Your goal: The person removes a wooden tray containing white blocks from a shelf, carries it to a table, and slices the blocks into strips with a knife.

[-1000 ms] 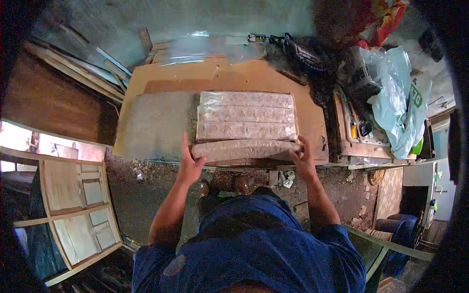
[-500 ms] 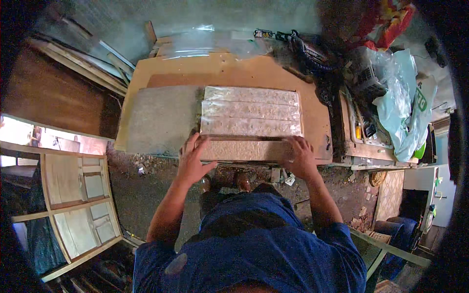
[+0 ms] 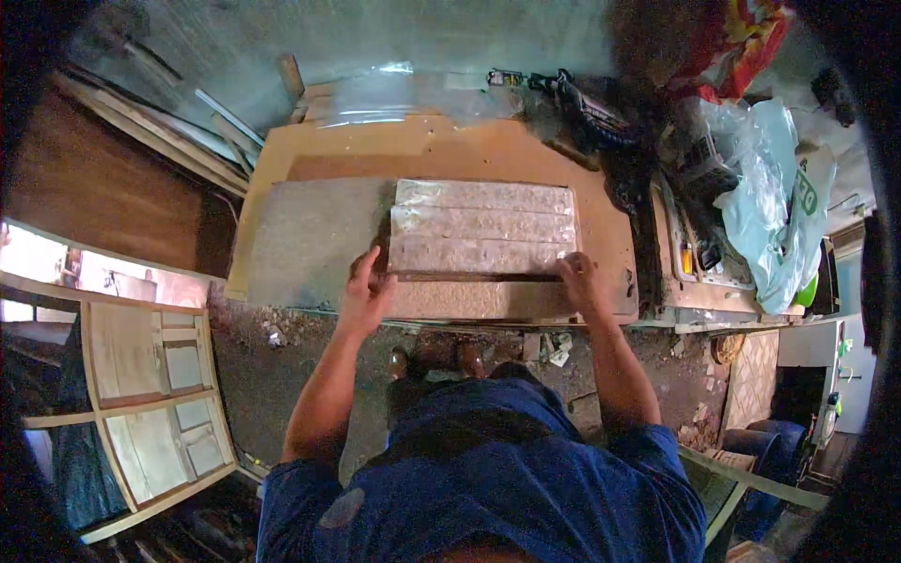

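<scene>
Table (image 3: 607, 225): wide, orange-brown board top, taking up the middle of the view. Pale blue-green plastic bag (image 3: 771, 178) at its right: slack, contents can't be made out; dark green printed patch with pale lettering on the side. Grey board (image 3: 319, 230) lies flat on the left half of the tabletop. Slab (image 3: 483, 225) is just right of it, flat near the table's front edge: three long speckled strips side by side, shiny clear film over them, no label I can make out. Dark line along its front edge, then a bare speckled band (image 3: 441, 298) nearer the person. Red-and-yellow bag (image 3: 751, 42) at upper right, contents hidden. Shallow pale-rimmed tray (image 3: 730, 279) on the right, loose small items inside, one yellow. Dark crate (image 3: 706, 169) partly behind the plastic bag; contents hidden.

Left hand (image 3: 367, 289): at the slab's front left corner, thumb and fingers well apart, fingertips just beside the edge; can't tell if touching. Right hand (image 3: 585, 281): fingers bent at the front right corner, seemingly touching; can't tell if it's pinching.
</scene>
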Demonstrator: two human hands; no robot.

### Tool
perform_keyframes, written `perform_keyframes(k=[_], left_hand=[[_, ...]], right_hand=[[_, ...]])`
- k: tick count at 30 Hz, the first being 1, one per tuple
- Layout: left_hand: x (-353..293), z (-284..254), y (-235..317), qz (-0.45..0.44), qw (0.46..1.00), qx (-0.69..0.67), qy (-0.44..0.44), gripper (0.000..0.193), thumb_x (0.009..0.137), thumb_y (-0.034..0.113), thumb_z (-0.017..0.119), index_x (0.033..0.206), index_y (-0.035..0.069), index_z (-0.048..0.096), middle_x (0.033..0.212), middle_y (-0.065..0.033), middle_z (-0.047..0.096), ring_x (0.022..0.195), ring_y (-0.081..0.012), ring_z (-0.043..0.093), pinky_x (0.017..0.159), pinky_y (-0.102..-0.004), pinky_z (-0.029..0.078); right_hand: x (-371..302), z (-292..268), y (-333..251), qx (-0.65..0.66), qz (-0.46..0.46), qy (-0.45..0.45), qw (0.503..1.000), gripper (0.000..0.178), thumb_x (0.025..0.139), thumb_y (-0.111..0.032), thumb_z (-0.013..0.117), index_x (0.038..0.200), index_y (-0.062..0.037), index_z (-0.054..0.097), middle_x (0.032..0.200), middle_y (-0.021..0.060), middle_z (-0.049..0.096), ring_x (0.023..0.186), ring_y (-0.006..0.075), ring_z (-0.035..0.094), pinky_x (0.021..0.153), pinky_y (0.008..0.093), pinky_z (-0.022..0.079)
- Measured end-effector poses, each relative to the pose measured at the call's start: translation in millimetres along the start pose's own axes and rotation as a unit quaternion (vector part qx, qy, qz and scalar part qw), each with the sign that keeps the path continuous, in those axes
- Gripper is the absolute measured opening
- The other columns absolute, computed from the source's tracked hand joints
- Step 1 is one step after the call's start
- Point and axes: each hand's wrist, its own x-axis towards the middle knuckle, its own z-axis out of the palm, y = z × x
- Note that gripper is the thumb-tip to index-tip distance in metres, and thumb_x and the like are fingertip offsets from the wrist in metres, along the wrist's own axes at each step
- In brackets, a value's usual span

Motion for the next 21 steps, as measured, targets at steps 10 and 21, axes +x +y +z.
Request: perform_keyframes(k=[10, 21], left_hand=[[25.9, 17.7, -40.1, -0.057, 0.988, -0.131, 0.05, 0.077, 0.09, 0.023, 0.073, 0.154, 0.012, 0.032, 0.134, -0.0245, 0.059, 0.117, -0.0312, 0.061, 0.102, -0.0426, 0.048], [47.4, 13.6, -59.9, -0.12, 0.987, -0.098, 0.033, 0.087, 0.08, 0.014, 0.08, 0.153, 0.011, 0.034, 0.136, -0.022, 0.056, 0.113, -0.0278, 0.062, 0.096, -0.0423, 0.052]], right_hand=[[29.8, 39.7, 9.0, 0.102, 0.157, -0.092, 0.978, 0.066, 0.084, -0.046, 0.076, 0.121, 0.0071, 0.06, 0.106, 0.0236, 0.071, 0.096, 0.0338, 0.07, 0.081, 0.043, 0.055], [50.6, 14.6, 2.2, 0.272, 0.231, -0.228, 0.906, 0.056, 0.073, -0.02, 0.086, 0.118, 0.002, 0.061, 0.116, 0.0159, 0.065, 0.104, 0.0292, 0.063, 0.086, 0.0406, 0.053]])
